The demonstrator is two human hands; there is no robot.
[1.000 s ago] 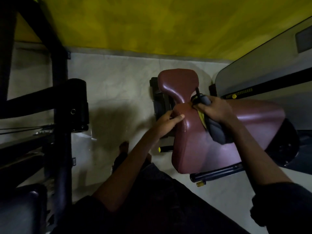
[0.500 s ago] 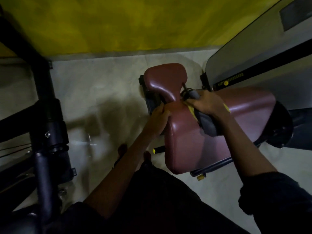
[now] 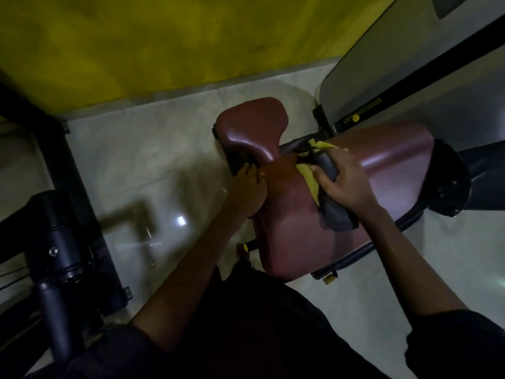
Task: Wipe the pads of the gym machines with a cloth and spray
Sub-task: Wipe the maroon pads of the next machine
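Observation:
A maroon seat pad (image 3: 289, 236) narrows to a waist and joins a smaller maroon pad (image 3: 251, 127) beyond it. A larger maroon pad (image 3: 396, 160) lies to the right. My right hand (image 3: 347, 181) grips a bunched yellow and dark grey cloth (image 3: 337, 217) and presses it on the pad near the waist. A dark part sticks out past the fingers at the cloth's far end; I cannot tell whether it is the spray bottle. My left hand (image 3: 248, 187) grips the left edge of the seat pad at the waist, its fingers curled under the rim.
A grey machine shroud (image 3: 410, 77) with a yellow-marked black strip rises at the right. A black frame with a roller pad (image 3: 60, 231) stands at the left. Pale floor tiles (image 3: 142, 160) lie between them, with a yellow wall (image 3: 164, 36) beyond. My dark-clothed legs fill the bottom.
My left hand slid from the top of the pad's waist down onto its left edge. My right hand with the cloth stayed near the waist. The view swung left and tilted.

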